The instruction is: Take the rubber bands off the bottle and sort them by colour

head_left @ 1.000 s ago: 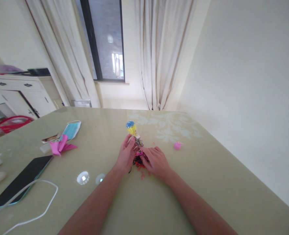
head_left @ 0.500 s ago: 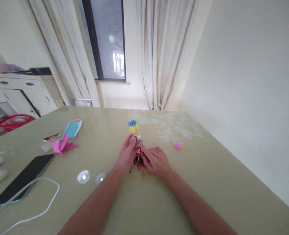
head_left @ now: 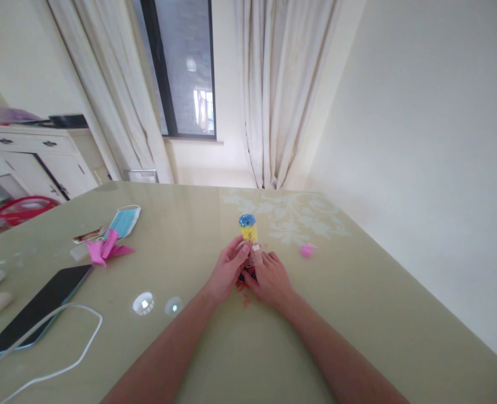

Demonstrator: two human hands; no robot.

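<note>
My left hand [head_left: 228, 272] is closed round a clear plastic tube with a blue end and yellow below it [head_left: 248, 229]. The tube leans, its blue end pointing away from me and its lower, clear part down between my hands. My right hand [head_left: 273, 279] is against that lower part, its fingers curled over a small pile of black, red and pink bits [head_left: 248, 274] that look like rubber bands. What its fingertips grip, if anything, is hidden. Loose orange bits [head_left: 246, 301] lie just in front of the pile.
A pink round thing [head_left: 307, 251] lies to the right. On the left are a blue face mask [head_left: 124, 221], folded pink paper [head_left: 108, 249], a dark tablet [head_left: 41, 306] and a white cable [head_left: 99, 331]. Two shiny round spots [head_left: 143, 303] are nearer the middle.
The tube has shifted right and now stands more upright. My left hand has moved right with it, closer to my right hand, and more of the pile is covered.
</note>
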